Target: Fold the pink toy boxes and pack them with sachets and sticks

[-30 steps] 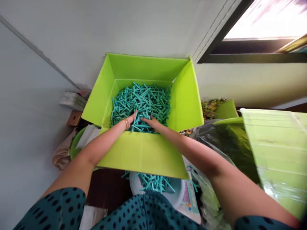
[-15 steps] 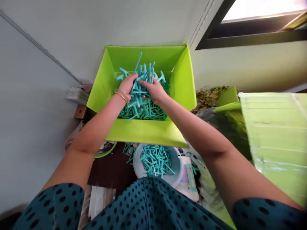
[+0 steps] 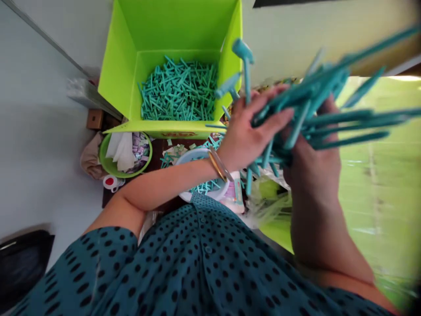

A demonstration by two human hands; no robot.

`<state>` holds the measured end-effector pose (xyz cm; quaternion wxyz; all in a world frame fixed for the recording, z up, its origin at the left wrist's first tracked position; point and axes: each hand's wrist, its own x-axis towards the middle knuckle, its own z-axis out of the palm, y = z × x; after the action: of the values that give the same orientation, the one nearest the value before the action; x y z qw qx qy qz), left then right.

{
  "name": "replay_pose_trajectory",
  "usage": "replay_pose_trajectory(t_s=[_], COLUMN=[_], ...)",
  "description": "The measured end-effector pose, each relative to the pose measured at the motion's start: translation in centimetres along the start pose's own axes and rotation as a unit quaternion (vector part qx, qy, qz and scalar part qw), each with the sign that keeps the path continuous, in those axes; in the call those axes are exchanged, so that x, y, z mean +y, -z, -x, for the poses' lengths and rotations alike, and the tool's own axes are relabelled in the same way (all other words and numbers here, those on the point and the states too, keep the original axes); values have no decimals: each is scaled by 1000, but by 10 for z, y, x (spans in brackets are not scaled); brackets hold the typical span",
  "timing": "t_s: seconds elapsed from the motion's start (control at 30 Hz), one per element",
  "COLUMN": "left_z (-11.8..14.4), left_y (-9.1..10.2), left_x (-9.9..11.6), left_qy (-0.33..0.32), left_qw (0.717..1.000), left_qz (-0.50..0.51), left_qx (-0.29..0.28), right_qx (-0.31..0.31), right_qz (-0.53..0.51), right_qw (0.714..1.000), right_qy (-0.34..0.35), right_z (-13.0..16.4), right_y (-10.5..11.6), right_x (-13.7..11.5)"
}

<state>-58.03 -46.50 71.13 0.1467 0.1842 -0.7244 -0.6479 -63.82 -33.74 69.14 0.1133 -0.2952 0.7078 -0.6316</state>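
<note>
Both hands hold one big bunch of teal plastic toy hammers (image 3: 320,96) out to the right, in front of my chest. My left hand (image 3: 243,134), with bangles at its wrist, grips the bunch from the left side. Around the lower right of it closes my right hand (image 3: 314,164), its fingers partly hidden behind the handles. The bunch is blurred, with long thin handles pointing right and a few hammer heads sticking out left. More teal toy hammers (image 3: 179,90) lie heaped in an open lime-green box (image 3: 179,26) at the upper left.
Below the box, a pale bowl (image 3: 221,193) with teal pieces is partly behind my left forearm. A green basin (image 3: 149,160) holds white and printed papers. Nearby are a small brown box (image 3: 94,119) and a white roll (image 3: 111,181). Plastic-wrapped light-green stock (image 3: 378,197) stands at right.
Both hands have lifted the bunch of toy hammers out of the lime-green box and carried it right and towards me. The camera view has also shifted, putting the box further up and left.
</note>
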Motion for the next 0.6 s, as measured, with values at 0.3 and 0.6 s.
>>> replay_pose_trajectory(t_s=[0.3, 0.6], left_z=[91, 87], left_y=[-63, 40], left_x=[-217, -310], left_qy=[233, 484], left_qw=[938, 874], left_qz=[252, 37], left_qx=[45, 15], right_qx=[-34, -271], right_qz=[56, 168], right_qw=[951, 863], right_qy=[-302, -392], right_z=[134, 135], right_y=[-2, -105], right_x=[143, 250])
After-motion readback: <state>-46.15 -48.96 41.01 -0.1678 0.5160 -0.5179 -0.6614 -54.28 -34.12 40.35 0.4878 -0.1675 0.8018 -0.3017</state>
